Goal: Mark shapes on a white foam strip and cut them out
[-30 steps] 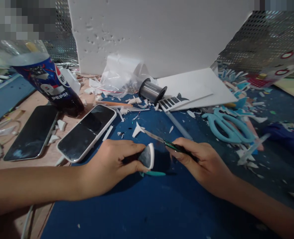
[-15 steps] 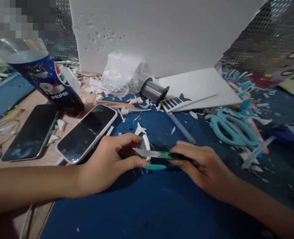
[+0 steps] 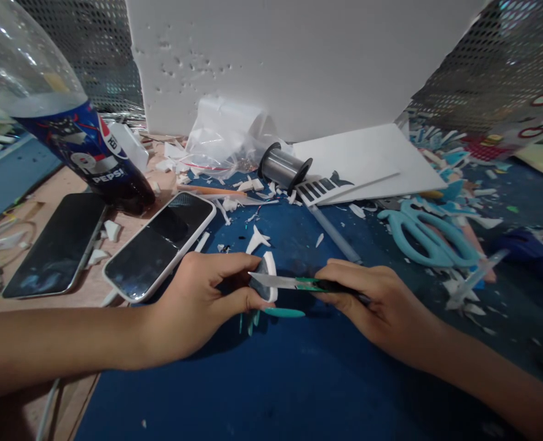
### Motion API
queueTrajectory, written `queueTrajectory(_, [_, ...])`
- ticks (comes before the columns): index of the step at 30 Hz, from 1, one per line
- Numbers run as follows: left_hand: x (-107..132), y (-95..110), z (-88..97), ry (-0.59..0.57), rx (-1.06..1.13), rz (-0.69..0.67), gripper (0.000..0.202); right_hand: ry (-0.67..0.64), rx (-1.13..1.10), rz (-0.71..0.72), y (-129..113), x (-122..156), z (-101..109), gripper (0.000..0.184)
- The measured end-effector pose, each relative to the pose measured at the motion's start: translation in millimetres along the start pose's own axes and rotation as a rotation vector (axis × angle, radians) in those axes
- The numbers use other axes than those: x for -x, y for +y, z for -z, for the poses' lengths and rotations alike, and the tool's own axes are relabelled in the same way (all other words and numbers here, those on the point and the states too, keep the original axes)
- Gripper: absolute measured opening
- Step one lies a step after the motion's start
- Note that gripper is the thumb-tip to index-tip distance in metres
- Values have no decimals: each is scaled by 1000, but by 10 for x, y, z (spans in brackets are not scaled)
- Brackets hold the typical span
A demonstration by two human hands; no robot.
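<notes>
Between thumb and fingers, my left hand [image 3: 207, 300] pinches a small foam piece [image 3: 270, 263] with a white edge and a grey face. My right hand [image 3: 372, 300] grips a utility knife [image 3: 315, 285] with a black and green handle. Its blade points left and lies across the foam piece; whether it cuts in, I cannot tell. Just below the blade, a flat teal piece [image 3: 284, 313] sticks out to the right by my left thumb. Thin teal strips [image 3: 252, 321] hang under that hand. A white pronged foam scrap [image 3: 257, 239] lies on the blue mat beyond it.
Two phones [image 3: 161, 245] and a tilted Pepsi bottle [image 3: 92, 147] are at the left. Behind my hands are a wire spool [image 3: 284, 166], a plastic bag [image 3: 225, 138] and a white foam sheet [image 3: 372, 162]. Light-blue scissors [image 3: 430, 236] lie at the right among foam scraps. A large white board [image 3: 280, 67] stands behind.
My left hand has turned the foam piece slightly, so its white edge looks straighter. The teal piece has shifted a little left and down. The knife has barely moved.
</notes>
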State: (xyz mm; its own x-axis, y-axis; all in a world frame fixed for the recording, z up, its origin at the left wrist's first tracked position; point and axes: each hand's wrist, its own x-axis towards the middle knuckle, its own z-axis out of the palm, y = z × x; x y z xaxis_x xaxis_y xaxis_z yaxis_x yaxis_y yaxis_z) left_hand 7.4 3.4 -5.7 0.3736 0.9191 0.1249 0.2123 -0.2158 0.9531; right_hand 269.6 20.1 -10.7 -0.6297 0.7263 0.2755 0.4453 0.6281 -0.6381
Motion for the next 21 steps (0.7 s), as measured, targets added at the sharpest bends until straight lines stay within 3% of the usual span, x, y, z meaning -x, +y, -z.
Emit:
queueTrajectory(13, [29,-51,1,-55,-80,-245,19,17,-2,63,29,46,-91,23])
queueTrajectory(21, [61,-55,30,12,-171,-374,12,11,-36,68,-55,-7,-17,21])
